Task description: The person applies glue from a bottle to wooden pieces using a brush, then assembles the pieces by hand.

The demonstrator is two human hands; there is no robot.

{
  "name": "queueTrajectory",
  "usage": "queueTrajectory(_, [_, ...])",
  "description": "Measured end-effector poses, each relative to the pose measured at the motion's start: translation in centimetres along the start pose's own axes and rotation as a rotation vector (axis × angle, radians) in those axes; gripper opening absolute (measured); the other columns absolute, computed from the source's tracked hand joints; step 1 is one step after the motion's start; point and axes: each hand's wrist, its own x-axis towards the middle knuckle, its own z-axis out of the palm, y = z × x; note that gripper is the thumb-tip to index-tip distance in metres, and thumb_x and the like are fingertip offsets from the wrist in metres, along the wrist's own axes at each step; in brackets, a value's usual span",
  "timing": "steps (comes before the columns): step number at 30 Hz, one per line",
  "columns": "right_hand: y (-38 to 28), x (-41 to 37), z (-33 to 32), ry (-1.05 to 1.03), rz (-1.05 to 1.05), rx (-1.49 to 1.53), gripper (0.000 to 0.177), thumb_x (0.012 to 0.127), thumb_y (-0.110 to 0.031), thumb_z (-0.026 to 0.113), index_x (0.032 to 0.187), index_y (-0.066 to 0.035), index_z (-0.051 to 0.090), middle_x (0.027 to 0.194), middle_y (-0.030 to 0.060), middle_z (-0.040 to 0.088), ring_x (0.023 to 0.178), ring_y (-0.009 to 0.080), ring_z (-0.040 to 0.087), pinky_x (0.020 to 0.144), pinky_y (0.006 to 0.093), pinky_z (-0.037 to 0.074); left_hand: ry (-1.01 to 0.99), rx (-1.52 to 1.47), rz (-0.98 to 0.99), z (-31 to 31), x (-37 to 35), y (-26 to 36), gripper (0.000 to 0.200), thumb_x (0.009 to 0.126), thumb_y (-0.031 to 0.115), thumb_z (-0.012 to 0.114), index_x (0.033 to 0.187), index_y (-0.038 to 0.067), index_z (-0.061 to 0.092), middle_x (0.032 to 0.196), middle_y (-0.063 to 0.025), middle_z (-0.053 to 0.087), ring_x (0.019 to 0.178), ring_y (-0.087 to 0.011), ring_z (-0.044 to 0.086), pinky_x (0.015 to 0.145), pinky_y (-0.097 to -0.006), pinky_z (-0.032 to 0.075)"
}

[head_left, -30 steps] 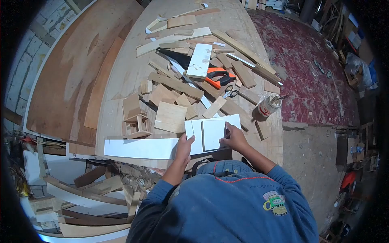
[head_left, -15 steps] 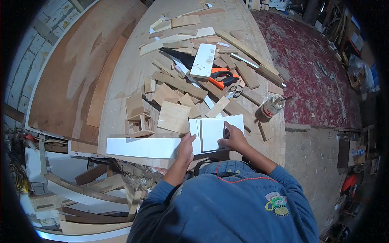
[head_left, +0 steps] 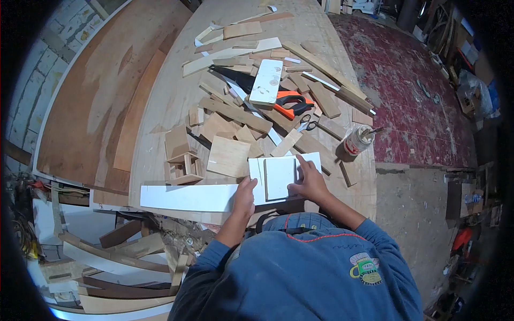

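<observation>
A small rectangular white board (head_left: 280, 179) lies on top of a wider white panel (head_left: 258, 184) at the near edge of the workbench. My right hand (head_left: 312, 183) grips the right side of the small board, thumb near its lower corner and fingers towards the upper one. My left hand (head_left: 244, 199) is closed at the panel's left edge, where a long white strip (head_left: 187, 197) meets it; the fingers underneath are hidden. A little wooden frame piece (head_left: 184, 168) and a square of plywood (head_left: 228, 155) sit just beyond.
Wood offcuts (head_left: 235, 114), a handsaw with an orange handle (head_left: 293, 103), scissors (head_left: 308, 123) and a white block (head_left: 266, 82) are piled on the workbench (head_left: 160, 107). A glue jar (head_left: 357, 141) with a brush stands at right. Large plywood sheets (head_left: 91, 107) lean at left.
The fingers of my right hand have shifted slightly away from me along the small board's edge. My left hand and the boards stay nearly in place.
</observation>
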Motion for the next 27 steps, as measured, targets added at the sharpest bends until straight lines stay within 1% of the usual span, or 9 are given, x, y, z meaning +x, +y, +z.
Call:
queueTrajectory(2, [-1.3,-1.3,0.0,0.172,-0.321,-0.343,0.104,0.055,-0.030,0.084,0.142,-0.010,0.031,0.136,0.0229,0.040,0.121,0.0396,0.044,0.094,0.0448,0.043,0.020,-0.043,-0.025,-0.4,0.0,-0.3,0.034,0.092,0.010,0.044,0.122,-0.004,0.052,0.114,-0.0138,0.061,0.103,-0.0213,0.059,0.092,-0.0330,0.044])
queueTrajectory(3, [-2.0,-1.6,-0.2,0.176,-0.312,-0.343,0.104,0.055,-0.030,0.084,0.142,-0.010,0.031,0.136,0.0229,0.040,0.121,0.0396,0.044,0.094,0.0448,0.043,-0.001,-0.077,-0.061,-0.6,0.0,-0.3,0.034,0.092,0.010,0.045,0.122,-0.004,0.052,0.113,-0.0137,0.061,0.103,-0.0215,0.059,0.092,-0.0332,0.045])
queueTrajectory(5, [-3.0,-2.0,-0.5,0.029,-0.480,-0.637,0.111,0.052,-0.035,0.085,0.144,-0.015,0.028,0.145,0.0220,0.026,0.132,0.0408,0.030,0.102,0.0504,0.034,-0.031,-0.108,-0.106,-0.7,-0.2,-0.6,0.034,0.092,0.010,0.045,0.122,-0.004,0.053,0.112,-0.0137,0.061,0.102,-0.0217,0.060,0.092,-0.0334,0.045])
queueTrajectory(6, [-2.7,-1.8,-0.2,-0.013,-0.470,-0.614,0.114,0.051,-0.038,0.086,0.145,-0.016,0.027,0.145,0.0223,0.028,0.133,0.0399,0.030,0.104,0.0525,0.029,-0.041,-0.101,-0.125,-0.6,-0.2,-0.7,0.033,0.092,0.011,0.045,0.121,-0.004,0.053,0.111,-0.0134,0.062,0.101,-0.0217,0.060,0.091,-0.0336,0.045])
queueTrajectory(9, [-2.0,-1.4,-0.7,-0.126,-0.463,-0.551,0.115,0.050,-0.039,0.086,0.145,-0.017,0.026,0.144,0.0225,0.030,0.133,0.0398,0.030,0.103,0.0529,0.029,-0.047,-0.060,-0.129,-0.6,0.1,-1.3,0.032,0.092,0.011,0.046,0.119,-0.004,0.054,0.109,-0.0131,0.063,0.100,-0.0219,0.061,0.089,-0.0340,0.047])
queueTrajectory(17, [1.6,-1.3,-2.7,-0.102,-0.509,-0.669,0.111,0.048,-0.039,0.086,0.143,-0.018,0.031,0.138,0.0163,0.038,0.128,0.0341,0.036,0.103,0.0502,0.030,-0.039,-0.012,-0.129,-1.2,1.6,-0.4,0.031,0.090,0.011,0.047,0.116,-0.006,0.053,0.108,-0.0155,0.062,0.096,-0.0250,0.062,0.086,-0.0374,0.049])
queueTrajectory(20, [2.3,-1.5,-2.8,-0.091,-0.502,-0.662,0.112,0.048,-0.037,0.086,0.144,-0.019,0.031,0.140,0.0156,0.036,0.129,0.0344,0.035,0.105,0.0511,0.026,-0.017,0.034,-0.108,-1.7,3.2,-0.5,0.028,0.091,0.012,0.048,0.114,-0.003,0.057,0.099,-0.0114,0.065,0.087,-0.0196,0.063,0.079,-0.0325,0.050])
queueTrajectory(25, [3.2,-1.3,-2.0,-0.043,-0.462,-0.697,0.110,0.050,-0.042,0.084,0.144,-0.019,0.031,0.141,0.0152,0.035,0.130,0.0351,0.034,0.105,0.0571,0.024,-0.015,0.513,0.021,-2.3,5.5,0.3,0.031,0.089,0.012,0.053,0.116,-0.002,0.057,0.098,-0.0099,0.065,0.089,-0.0168,0.061,0.080,-0.0290,0.047])
queueTrajectory(27, [3.5,-1.2,-1.9,-0.058,-0.450,-0.716,0.112,0.050,-0.045,0.084,0.144,-0.019,0.030,0.143,0.0165,0.032,0.130,0.0364,0.033,0.106,0.0591,0.022,0.003,0.528,0.045,-2.0,5.7,0.6,0.031,0.089,0.012,0.054,0.117,-0.002,0.057,0.098,-0.0090,0.065,0.089,-0.0157,0.061,0.079,-0.0280,0.047])
